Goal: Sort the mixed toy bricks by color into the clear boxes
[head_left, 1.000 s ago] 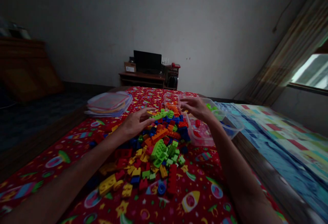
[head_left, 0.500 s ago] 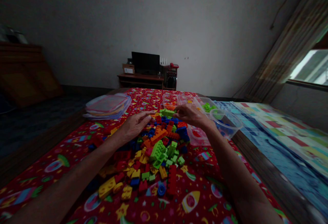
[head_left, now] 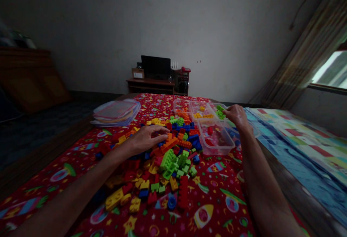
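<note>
reaching out to the far-right clear box, my right hand has its fingertips drawn close together by the green bricks there. i take the step in hand to be setting green with green. the light is dim and my fingers are bunched, so i cannot tell whether that grip has hold of a brick or is just clear of one. the next move calls for loose fingertips and a lift straight up, clear of the box's rim. my left hand hangs over the mixed pile, thumb and fingers loosely apart, with nothing i can see between them; more green lies in the pile.

close beside the green are boxes with yellow and orange bricks, and a nearer box with a few red ones. the round tub sits partly behind my right wrist, so a low pull back could knock it. flat lids lie stacked off to the left on the red patterned cloth.
</note>
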Action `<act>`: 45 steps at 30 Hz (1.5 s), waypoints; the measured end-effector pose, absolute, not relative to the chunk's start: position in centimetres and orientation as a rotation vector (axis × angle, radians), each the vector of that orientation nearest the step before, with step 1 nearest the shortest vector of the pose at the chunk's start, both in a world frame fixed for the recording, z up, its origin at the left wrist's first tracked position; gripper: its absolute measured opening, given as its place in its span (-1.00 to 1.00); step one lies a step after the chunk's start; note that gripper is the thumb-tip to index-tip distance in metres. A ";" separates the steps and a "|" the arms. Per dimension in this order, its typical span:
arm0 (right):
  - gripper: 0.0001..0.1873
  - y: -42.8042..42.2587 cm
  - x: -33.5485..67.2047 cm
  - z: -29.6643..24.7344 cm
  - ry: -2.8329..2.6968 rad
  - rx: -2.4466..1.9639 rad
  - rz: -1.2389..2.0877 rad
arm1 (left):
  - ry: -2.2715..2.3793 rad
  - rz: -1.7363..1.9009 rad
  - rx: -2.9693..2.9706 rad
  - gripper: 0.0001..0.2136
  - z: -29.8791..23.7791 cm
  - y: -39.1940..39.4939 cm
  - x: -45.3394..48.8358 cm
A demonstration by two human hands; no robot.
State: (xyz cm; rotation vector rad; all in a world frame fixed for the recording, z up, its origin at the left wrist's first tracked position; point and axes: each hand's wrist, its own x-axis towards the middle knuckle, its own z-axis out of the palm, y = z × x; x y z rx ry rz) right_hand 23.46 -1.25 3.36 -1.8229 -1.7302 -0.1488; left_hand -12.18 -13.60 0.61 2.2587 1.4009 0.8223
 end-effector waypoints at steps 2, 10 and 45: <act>-0.68 -0.6 24.0 2.8 -1.658 -1.851 -0.259 | 1.346 0.735 2.399 -0.58 0.6 -13.9 -11.9; -0.65 0.3 22.4 2.6 -1.707 -1.732 -0.300 | 1.417 0.797 2.531 -0.70 -0.4 -13.8 -11.0; -0.70 -1.0 9.2 5.9 -2.208 -1.443 -0.020 | 1.610 0.879 2.249 -0.64 0.6 -13.4 -13.2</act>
